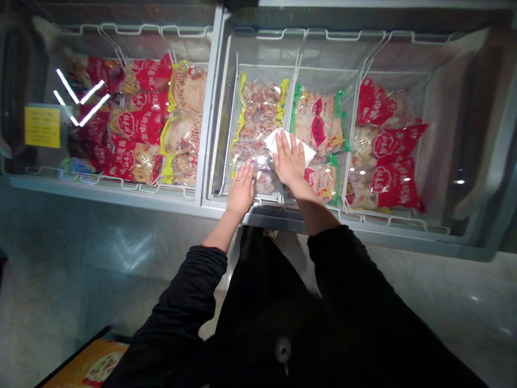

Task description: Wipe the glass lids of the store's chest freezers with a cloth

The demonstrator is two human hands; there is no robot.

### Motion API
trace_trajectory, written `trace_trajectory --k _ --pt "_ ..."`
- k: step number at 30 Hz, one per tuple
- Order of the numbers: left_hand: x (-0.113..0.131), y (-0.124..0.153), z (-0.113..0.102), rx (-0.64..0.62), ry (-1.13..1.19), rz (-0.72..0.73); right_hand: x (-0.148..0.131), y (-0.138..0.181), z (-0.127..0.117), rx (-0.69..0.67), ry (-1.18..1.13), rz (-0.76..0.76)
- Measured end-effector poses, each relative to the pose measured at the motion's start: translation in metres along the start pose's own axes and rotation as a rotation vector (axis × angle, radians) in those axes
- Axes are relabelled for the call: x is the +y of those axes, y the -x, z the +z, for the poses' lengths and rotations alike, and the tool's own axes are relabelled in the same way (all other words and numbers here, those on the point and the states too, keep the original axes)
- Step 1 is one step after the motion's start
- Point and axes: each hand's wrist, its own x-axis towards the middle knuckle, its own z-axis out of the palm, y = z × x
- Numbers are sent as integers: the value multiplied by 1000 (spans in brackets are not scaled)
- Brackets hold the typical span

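My right hand [290, 161] lies flat on a folded white cloth [309, 154], fingers stretched out, pressing it against the glass lid [448, 124] of a chest freezer. The cloth's edges show on both sides of the fingers, and the hand covers its middle. To the left, near the front edge of the lid, my left hand [241, 189] rests with straight fingers and holds nothing. Under the glass below my hands are yellow-edged packs [258, 116] of frozen food and green-edged packs [319, 118].
White wire baskets [329, 70] divide the freezer. Red bags [398, 145] lie at the right, more red bags [139, 116] at the left. A grey frame bar [208, 118] separates the lids. A yellow label [42, 127] sits far left. An orange printed box [86, 366] stands at lower left.
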Motion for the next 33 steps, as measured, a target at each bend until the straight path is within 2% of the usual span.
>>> trace_trajectory --k 2,4,8,10,12,15,17,21,24,26,29,33 --pt "4 6 -1 0 -18 -22 -13 2 4 -4 -41 -90" --pt "8 13 -1 8 -33 -58 -17 18 3 -41 -57 -203" --pt "14 22 2 33 -36 -91 7 56 -10 -126 -28 -281" --pt "14 23 3 37 -34 -90 20 62 -15 -125 -12 -242" --pt "14 22 3 36 -33 -91 24 54 -15 -91 -2 -147" --pt "14 21 3 48 -34 -90 12 31 -8 -17 -1 28" --pt "14 22 4 58 -37 -84 -2 19 -2 8 -11 51" --pt "11 22 5 66 -27 -74 -14 28 1 -23 -29 -105" --pt "9 22 5 72 -10 -67 -3 54 -3 -85 -21 -249" --pt "9 21 5 80 -2 -67 10 68 -6 -113 -8 -279" --pt "11 21 4 81 3 -66 22 73 -3 -84 -3 -188" --pt "12 21 5 93 17 -60 11 52 11 32 -2 14"
